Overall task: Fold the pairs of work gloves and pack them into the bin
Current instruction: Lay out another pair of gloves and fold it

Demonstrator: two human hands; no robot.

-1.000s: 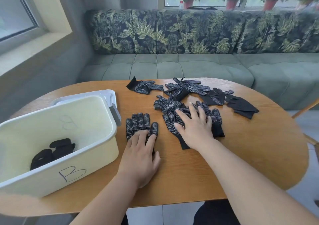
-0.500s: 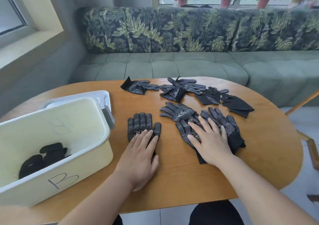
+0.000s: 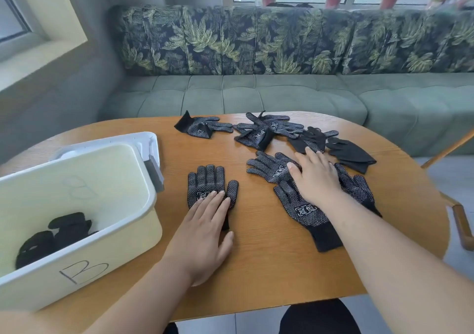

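Several black work gloves with white dots lie on the wooden table [image 3: 269, 269]. One glove [image 3: 209, 183] lies flat, palm up, near the bin; my left hand [image 3: 205, 233] rests flat on its cuff end with straight fingers. My right hand [image 3: 314, 177] lies flat with spread fingers over a heap of three gloves: one glove [image 3: 305, 213] runs toward me, another glove [image 3: 269, 167] points left, a third glove [image 3: 357, 187] shows at its right. The cream bin [image 3: 143, 185] marked "B" stands at the left and holds a folded pair [image 3: 56, 236].
More gloves lie at the table's far side: one glove [image 3: 202, 128] at far left, a crossed pair [image 3: 266, 131] in the middle, two plain black gloves [image 3: 346, 149] at the right. A green sofa [image 3: 256, 95] runs behind the table. A wooden chair arm [image 3: 461, 228] sits at the right.
My right hand has slid away from me and up over the glove heap, uncovering the long glove's cuff. My left hand stays on the flat glove. The camera moved closer.
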